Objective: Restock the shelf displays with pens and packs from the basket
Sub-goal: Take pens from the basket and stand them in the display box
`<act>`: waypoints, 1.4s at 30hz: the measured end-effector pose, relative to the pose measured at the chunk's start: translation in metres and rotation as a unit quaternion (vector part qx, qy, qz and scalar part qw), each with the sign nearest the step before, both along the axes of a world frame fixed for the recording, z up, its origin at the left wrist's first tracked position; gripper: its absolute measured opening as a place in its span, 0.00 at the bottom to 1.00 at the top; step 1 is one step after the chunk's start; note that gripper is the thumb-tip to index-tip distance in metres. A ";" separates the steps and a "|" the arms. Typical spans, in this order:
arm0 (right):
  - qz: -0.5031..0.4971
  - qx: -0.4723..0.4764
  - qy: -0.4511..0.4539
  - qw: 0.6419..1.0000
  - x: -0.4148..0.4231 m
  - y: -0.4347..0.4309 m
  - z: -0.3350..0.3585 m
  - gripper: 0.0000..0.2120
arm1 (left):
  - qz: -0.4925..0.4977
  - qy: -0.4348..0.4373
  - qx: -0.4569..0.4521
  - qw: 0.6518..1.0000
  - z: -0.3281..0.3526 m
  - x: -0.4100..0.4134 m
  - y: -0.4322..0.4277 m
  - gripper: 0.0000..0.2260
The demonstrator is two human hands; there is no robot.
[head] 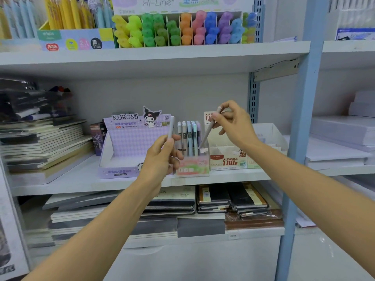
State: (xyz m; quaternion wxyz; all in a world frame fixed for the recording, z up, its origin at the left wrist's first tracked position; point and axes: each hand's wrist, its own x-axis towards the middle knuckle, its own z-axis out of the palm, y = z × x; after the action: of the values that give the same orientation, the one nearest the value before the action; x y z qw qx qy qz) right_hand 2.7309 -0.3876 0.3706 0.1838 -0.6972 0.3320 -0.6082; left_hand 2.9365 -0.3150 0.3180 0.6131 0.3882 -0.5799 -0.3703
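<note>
My left hand [162,157] grips a pale grey pen [171,127] upright in front of the purple Kuromi display box [121,159]. My right hand [233,124] pinches a second grey pen [209,131] near its top, slanted, with its lower tip at the right end of the small pink pen display [192,166]. Several pastel pens [189,136] stand upright in that pink display on the middle shelf. The basket is out of view.
A white and red lead-refill box [229,160] stands right of the pink display. Stacked notebooks [44,145] fill the shelf's left side and the shelf below. Coloured highlighters [182,29] line the upper shelf. A blue upright post [300,138] borders the right.
</note>
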 end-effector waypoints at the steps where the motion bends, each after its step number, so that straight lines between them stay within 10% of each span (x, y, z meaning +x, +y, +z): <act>1: -0.009 0.006 0.020 1.000 0.003 -0.002 -0.005 0.05 | -0.006 0.003 0.004 1.000 -0.001 0.000 0.000 0.10; 22: -0.154 -0.050 0.198 0.967 0.026 -0.022 -0.022 0.10 | -0.018 0.033 0.027 0.999 -0.014 0.012 -0.009 0.11; 31: 0.149 0.027 0.051 0.987 0.036 0.017 -0.008 0.12 | -0.031 0.031 0.017 0.999 -0.011 0.010 -0.001 0.09; 42: 0.219 0.140 0.035 0.965 0.013 0.039 -0.030 0.07 | -0.031 0.175 -0.002 0.984 0.008 0.016 0.020 0.10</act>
State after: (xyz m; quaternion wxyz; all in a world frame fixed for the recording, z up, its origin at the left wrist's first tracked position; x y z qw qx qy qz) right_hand 2.7440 -0.3482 0.3408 0.3961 -0.7412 0.2594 -0.4758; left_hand 2.9523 -0.2953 0.3262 0.6944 0.2977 -0.4762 -0.4500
